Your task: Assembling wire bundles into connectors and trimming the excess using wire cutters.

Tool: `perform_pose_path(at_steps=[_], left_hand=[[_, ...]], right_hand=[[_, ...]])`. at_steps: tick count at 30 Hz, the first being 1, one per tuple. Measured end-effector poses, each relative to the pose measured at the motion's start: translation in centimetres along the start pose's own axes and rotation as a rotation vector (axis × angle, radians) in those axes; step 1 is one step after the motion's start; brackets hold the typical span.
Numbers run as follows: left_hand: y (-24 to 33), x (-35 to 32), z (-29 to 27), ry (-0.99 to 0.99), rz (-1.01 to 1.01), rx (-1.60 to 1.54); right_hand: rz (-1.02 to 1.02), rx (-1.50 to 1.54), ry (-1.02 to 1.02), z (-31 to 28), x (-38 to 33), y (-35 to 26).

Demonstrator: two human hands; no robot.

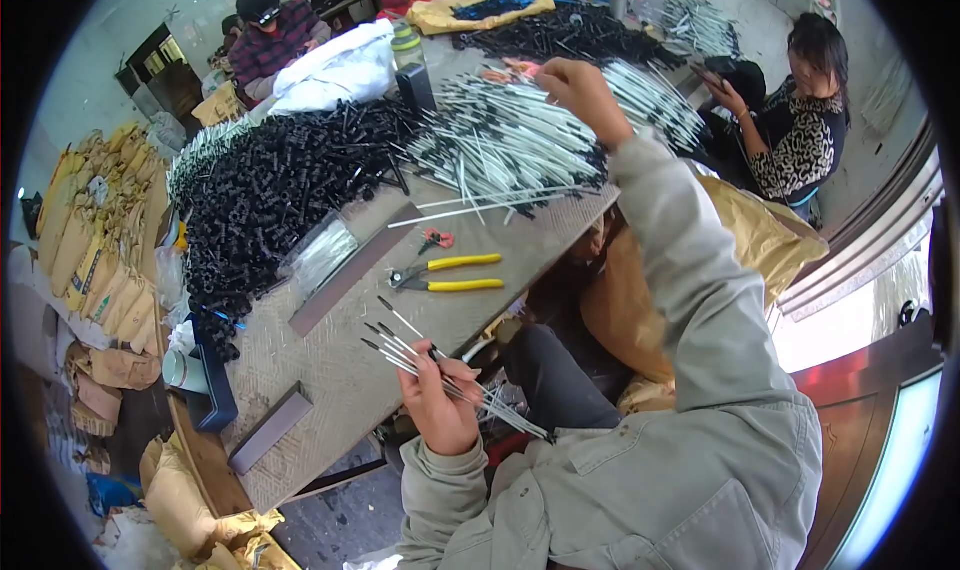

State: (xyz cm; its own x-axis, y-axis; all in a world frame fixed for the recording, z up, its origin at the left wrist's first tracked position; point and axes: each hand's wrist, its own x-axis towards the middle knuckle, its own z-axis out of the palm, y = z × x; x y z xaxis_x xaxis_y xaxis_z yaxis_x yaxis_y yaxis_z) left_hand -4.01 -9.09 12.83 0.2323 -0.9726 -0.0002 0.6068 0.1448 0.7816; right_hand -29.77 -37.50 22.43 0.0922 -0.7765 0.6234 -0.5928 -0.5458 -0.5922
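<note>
My left hand [440,402] is closed round a small bundle of thin white rods [395,352] with black tips, held over the near edge of the table. My right hand [585,95] is raised above the far side of a large heap of similar white rods [510,140]. Its fingers are bent together; whether anything is between them is hidden. Yellow-handled pliers [450,273] lie on the table beyond my left hand. Behind them is a small red-handled tool [437,238].
A big pile of black plastic parts [260,200] covers the table's left side. Two flat bars [350,270] and a blue tray [212,385] lie nearer. Other people [800,110] sit around the table. A brown paper sack [630,300] stands at the right edge.
</note>
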Motion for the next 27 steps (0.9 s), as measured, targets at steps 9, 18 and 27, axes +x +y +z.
perform_pose_path(at_steps=[9, 18, 27], left_hand=[[0.1, 0.1, -1.2, -0.055, -0.122, 0.012], [-1.0, -0.1, -1.3, -0.149, -0.193, -0.007], [-1.4, -0.9, -1.4, -0.153, -0.221, 0.027]], right_hand=[[0.021, -0.803, -0.248, 4.3, 4.3, 7.6], [0.139, -0.630, -0.334, 5.6, 3.7, 7.6], [0.073, -0.034, -0.166, 2.7, 3.6, 9.5]])
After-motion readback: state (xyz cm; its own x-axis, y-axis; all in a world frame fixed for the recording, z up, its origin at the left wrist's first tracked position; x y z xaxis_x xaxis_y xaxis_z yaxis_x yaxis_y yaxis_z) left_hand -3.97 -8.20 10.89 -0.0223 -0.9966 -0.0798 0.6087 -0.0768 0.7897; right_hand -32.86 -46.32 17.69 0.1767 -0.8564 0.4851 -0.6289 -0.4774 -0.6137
